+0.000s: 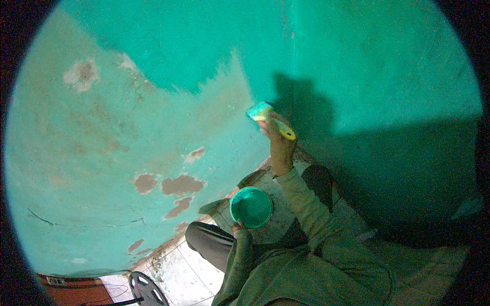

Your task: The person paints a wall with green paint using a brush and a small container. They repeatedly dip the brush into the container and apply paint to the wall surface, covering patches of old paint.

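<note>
My right hand grips a yellow-handled paintbrush, its bristles loaded with bright green paint. The bristles meet or nearly meet the wall near the corner, at the border of fresh green and the older faded coat; exact contact is hard to tell. Lower down, my left hand holds the rim of a round bucket with green paint inside. Most of the left fingers are hidden against the bucket. Fresh green paint covers the upper wall and ends in a ragged, streaky edge.
Bare patches of peeled paint mark the lower left wall. My bent knee is beside the bucket, above a tiled floor. A black round slotted base and a reddish-brown panel stand at lower left. Shadow darkens the right wall.
</note>
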Motion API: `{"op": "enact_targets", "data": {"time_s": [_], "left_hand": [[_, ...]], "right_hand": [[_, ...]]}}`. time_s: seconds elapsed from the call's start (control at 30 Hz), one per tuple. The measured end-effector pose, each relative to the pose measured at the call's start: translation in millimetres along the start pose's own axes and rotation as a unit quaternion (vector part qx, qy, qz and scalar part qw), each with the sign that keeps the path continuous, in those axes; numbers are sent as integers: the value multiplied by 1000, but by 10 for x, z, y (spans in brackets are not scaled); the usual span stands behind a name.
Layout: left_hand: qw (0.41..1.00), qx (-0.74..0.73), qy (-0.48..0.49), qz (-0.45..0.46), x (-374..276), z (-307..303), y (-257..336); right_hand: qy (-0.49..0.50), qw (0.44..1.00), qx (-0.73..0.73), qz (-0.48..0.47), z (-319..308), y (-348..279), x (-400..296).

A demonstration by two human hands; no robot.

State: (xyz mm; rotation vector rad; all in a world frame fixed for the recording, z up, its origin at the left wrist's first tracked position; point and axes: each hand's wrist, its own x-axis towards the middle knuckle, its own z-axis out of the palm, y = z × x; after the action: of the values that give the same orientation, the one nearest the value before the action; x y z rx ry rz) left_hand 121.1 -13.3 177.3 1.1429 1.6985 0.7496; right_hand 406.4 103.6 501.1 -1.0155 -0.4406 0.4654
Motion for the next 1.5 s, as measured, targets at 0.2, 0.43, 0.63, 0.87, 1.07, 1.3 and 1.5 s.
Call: {"op": "enact_targets", "data": {"time_s": [0.2,0.43,0.63,0.87,1.07,1.3,1.5], "left_hand": [[973,221,42,-45,211,62,-329],[984,160,79,7,288,130,-604],[980,171,106,1,402,201,-758],[955,237,152,-91,392,267,-684],[988,103,86,77,435,120,-791],[999,34,16,-22,726,236,-1147],[996,-87,-2,-9,559,248,-1092]], "right_hand": [[-85,993,58,-56,313,-944,52],[-139,984,96,-54,79,-643,93],[-86,986,127,60,-402,573,-154],[-35,991,61,116,-873,1009,-344],[9,989,42,141,-563,575,-369],[-150,883,-353,-272,-239,-225,-229],[-284,812,-441,-256,105,-469,39]]}}
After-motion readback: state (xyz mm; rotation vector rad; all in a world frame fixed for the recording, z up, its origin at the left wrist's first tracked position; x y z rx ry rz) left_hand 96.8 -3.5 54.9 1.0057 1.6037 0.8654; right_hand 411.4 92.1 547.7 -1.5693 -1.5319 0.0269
